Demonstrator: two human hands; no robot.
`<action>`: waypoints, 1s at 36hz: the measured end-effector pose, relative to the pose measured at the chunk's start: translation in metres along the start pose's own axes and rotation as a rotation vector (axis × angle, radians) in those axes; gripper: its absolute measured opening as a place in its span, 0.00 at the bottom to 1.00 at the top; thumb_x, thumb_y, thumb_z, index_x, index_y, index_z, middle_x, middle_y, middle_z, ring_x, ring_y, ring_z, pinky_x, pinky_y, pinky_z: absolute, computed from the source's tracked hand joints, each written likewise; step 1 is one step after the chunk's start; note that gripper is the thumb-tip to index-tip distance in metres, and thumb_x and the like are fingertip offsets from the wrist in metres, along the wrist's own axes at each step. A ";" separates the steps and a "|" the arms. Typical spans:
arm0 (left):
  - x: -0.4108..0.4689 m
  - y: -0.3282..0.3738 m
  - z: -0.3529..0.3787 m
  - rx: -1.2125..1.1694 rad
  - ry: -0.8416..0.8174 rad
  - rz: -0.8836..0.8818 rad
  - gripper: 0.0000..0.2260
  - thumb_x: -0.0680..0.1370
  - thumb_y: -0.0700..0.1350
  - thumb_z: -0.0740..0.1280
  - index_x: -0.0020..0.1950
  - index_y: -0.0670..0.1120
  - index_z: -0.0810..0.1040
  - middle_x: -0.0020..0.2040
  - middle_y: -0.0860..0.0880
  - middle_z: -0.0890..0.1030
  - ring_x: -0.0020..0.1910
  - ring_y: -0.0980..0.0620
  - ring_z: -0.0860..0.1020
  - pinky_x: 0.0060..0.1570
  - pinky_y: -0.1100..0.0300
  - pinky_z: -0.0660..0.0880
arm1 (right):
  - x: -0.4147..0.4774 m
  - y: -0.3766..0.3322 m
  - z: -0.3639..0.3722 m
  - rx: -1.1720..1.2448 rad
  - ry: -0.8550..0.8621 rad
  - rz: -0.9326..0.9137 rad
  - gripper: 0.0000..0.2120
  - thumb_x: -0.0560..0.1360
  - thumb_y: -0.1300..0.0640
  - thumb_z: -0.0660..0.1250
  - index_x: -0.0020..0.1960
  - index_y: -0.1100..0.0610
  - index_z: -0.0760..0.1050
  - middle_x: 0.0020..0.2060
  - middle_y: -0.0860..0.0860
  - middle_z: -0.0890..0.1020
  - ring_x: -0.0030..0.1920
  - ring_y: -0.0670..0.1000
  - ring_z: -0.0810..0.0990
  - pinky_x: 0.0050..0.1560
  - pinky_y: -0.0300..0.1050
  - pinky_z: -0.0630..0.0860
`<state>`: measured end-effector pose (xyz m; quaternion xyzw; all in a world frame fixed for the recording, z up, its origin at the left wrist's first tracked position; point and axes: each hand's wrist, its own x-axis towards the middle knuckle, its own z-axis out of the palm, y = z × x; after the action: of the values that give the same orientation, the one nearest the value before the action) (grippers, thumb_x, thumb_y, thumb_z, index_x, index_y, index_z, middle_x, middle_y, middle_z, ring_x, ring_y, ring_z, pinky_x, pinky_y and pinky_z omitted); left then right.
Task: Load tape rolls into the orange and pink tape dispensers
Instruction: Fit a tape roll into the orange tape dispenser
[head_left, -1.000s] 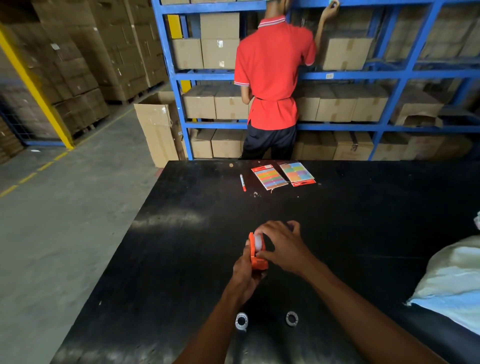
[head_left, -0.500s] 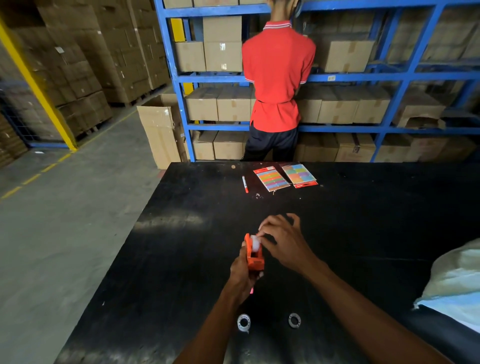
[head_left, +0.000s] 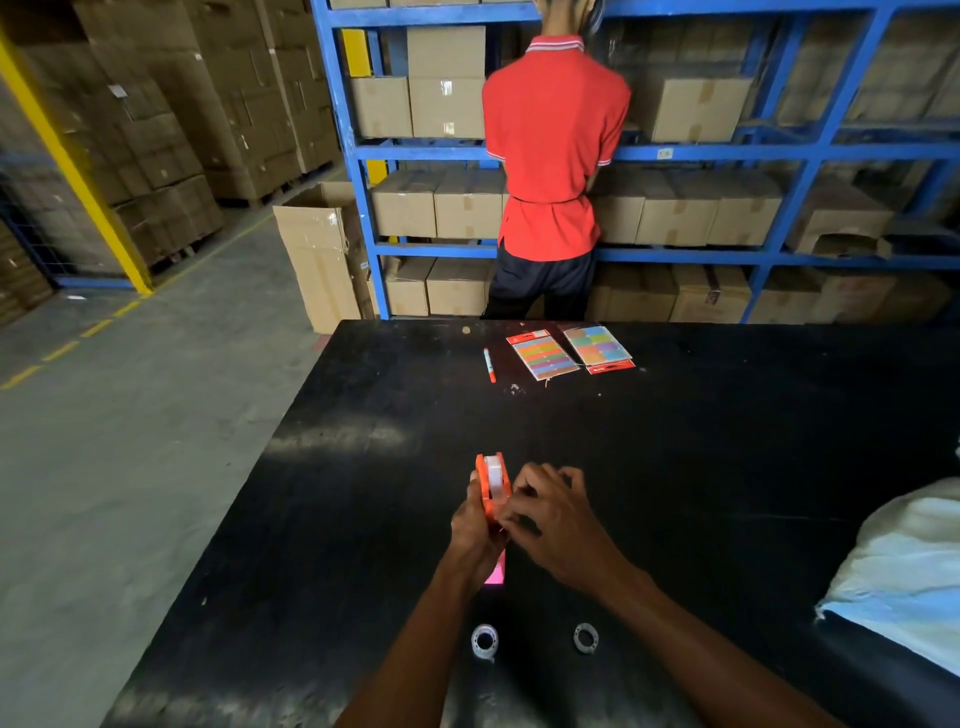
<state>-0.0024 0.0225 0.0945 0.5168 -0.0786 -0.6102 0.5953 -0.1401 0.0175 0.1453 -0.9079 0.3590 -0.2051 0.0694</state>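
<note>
My left hand (head_left: 475, 525) grips the orange tape dispenser (head_left: 487, 486) from the left and holds it upright above the black table (head_left: 727, 467). A clear tape roll (head_left: 497, 477) sits inside it. My right hand (head_left: 550, 512) pinches at the dispenser's near end with thumb and fingertips; what it pinches is hidden. A pink dispenser (head_left: 496, 571) lies on the table below my hands, mostly covered by my left wrist. Two small tape rolls lie flat near the front edge, one on the left (head_left: 484, 640) and one on the right (head_left: 586, 637).
A red pen (head_left: 489, 365) and two packs of coloured sticky flags (head_left: 543, 355) (head_left: 600, 348) lie at the table's far side. A person in a red shirt (head_left: 556, 145) stands at blue shelving with cardboard boxes. A pale sack (head_left: 904, 571) lies at the right edge.
My right hand has slid from the top of the roll down to the dispenser's near end. The roll now shows fully seated. The person behind lowered the raised arm.
</note>
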 end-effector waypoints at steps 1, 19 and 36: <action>0.000 0.000 0.000 0.002 -0.001 -0.011 0.22 0.81 0.54 0.60 0.56 0.36 0.79 0.49 0.35 0.83 0.50 0.39 0.83 0.57 0.44 0.78 | -0.001 0.001 0.002 -0.001 0.005 0.013 0.06 0.77 0.47 0.63 0.48 0.45 0.78 0.50 0.44 0.73 0.54 0.43 0.70 0.61 0.48 0.64; 0.002 -0.001 0.007 0.101 -0.017 0.011 0.21 0.81 0.55 0.60 0.62 0.39 0.76 0.54 0.37 0.81 0.47 0.43 0.82 0.45 0.51 0.80 | -0.033 0.012 0.035 -0.026 0.117 0.077 0.04 0.76 0.50 0.65 0.45 0.46 0.78 0.43 0.44 0.74 0.46 0.47 0.72 0.48 0.47 0.64; 0.018 -0.048 0.006 0.453 -0.057 -0.035 0.23 0.77 0.63 0.62 0.55 0.45 0.81 0.43 0.47 0.86 0.37 0.54 0.84 0.31 0.64 0.77 | -0.032 0.066 0.070 0.660 -0.043 0.539 0.14 0.80 0.50 0.63 0.64 0.47 0.78 0.54 0.44 0.85 0.52 0.39 0.82 0.55 0.40 0.78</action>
<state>-0.0330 0.0185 0.0533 0.6212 -0.2213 -0.6014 0.4510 -0.1725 -0.0108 0.0532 -0.7148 0.4970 -0.2645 0.4149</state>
